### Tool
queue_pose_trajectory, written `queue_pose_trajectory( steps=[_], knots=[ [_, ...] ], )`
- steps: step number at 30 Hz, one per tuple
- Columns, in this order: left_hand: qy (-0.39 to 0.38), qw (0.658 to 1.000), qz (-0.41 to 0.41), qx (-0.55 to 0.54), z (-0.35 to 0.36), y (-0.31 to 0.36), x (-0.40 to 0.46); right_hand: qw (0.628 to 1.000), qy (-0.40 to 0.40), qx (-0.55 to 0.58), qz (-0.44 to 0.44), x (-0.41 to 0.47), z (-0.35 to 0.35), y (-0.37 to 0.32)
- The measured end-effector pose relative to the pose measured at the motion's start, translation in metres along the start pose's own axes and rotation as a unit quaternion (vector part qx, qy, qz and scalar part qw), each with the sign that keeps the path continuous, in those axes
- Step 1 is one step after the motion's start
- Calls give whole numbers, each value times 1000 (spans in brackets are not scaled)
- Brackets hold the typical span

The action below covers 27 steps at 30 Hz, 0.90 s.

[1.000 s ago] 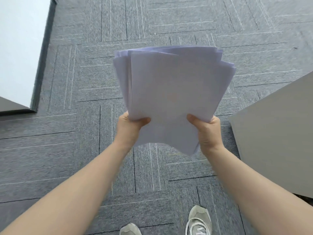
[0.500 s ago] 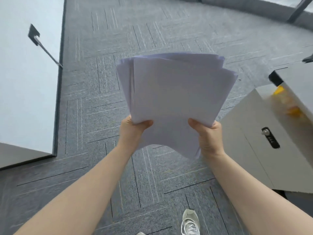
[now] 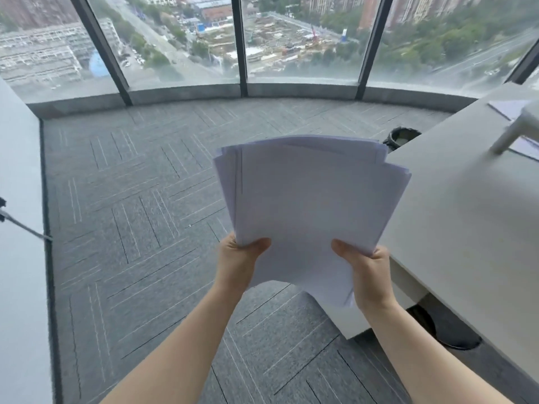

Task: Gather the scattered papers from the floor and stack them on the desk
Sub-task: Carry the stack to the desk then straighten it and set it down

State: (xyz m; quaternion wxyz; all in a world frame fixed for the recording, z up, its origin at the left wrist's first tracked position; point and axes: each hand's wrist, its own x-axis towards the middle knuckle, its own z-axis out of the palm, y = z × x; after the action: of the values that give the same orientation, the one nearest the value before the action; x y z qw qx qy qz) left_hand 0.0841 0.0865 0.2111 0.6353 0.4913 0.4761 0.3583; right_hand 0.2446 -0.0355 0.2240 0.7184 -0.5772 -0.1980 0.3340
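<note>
A loose stack of white papers is held up in front of me, fanned unevenly at its top edge. My left hand grips its lower left corner, thumb on top. My right hand grips the lower right corner the same way. The grey desk lies to the right, its near edge just beside the stack. Several more sheets lie on the desk's far end. No loose papers show on the visible carpet.
Grey carpet tiles cover the floor ahead up to a curved window wall. A white partition stands at the left. A black bin sits on the floor past the desk. A white stand rests on the desk.
My view has lifted from the floor up to the windows. The stack stays in both hands and now sits higher, beside the desk top, which has come into view on the right.
</note>
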Motion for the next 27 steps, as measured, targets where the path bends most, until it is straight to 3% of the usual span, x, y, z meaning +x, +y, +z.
queue_pose_trajectory(
  steps=[14,27],
  knots=[
    [-144,989,24,27,193,59,-47,990,132,-16,-51,4,-158,-114],
    [-268,961,-12,72,372,35,-63,961,256,-11,-102,9,-315,-161]
  ],
)
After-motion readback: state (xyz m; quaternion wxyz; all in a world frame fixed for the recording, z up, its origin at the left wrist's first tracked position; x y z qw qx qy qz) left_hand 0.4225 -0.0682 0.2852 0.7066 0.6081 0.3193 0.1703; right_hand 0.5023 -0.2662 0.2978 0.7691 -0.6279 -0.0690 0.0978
